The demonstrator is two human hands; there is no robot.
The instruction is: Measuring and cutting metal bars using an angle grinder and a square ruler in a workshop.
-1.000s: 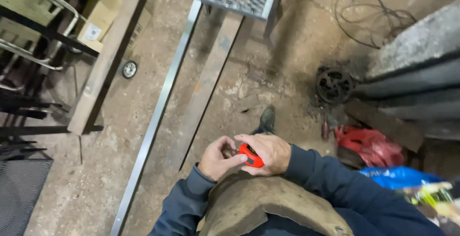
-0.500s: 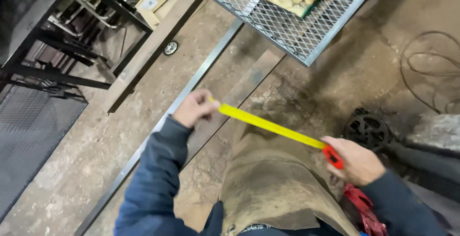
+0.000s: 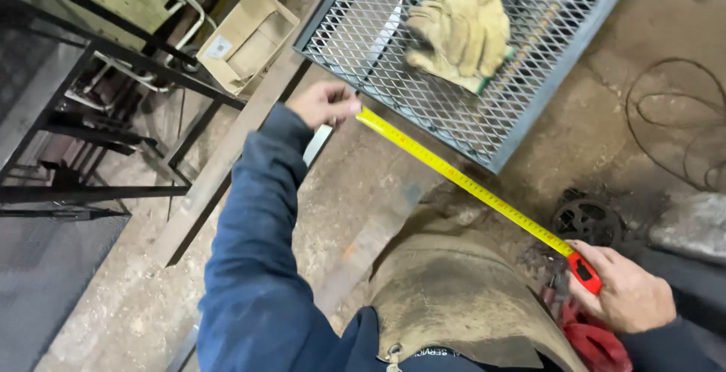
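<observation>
Overhead, a Yellow Tape Spans the Workshop Floor

Seen from above, the left hand [image 3: 325, 103] pinches the free end of a yellow measuring tape [image 3: 461, 179], fingers closed on it just beside the corner of a metal mesh panel [image 3: 529, 107]. The right hand [image 3: 628, 296] is wrapped around the tape's red case [image 3: 586, 272], low at the person's side. The blade runs taut and diagonal between them, above a worn leather apron [image 3: 454, 304]. Tan work gloves [image 3: 461, 28] lie on the mesh; a cardboard box [image 3: 249, 39] sits nearby.
</observation>
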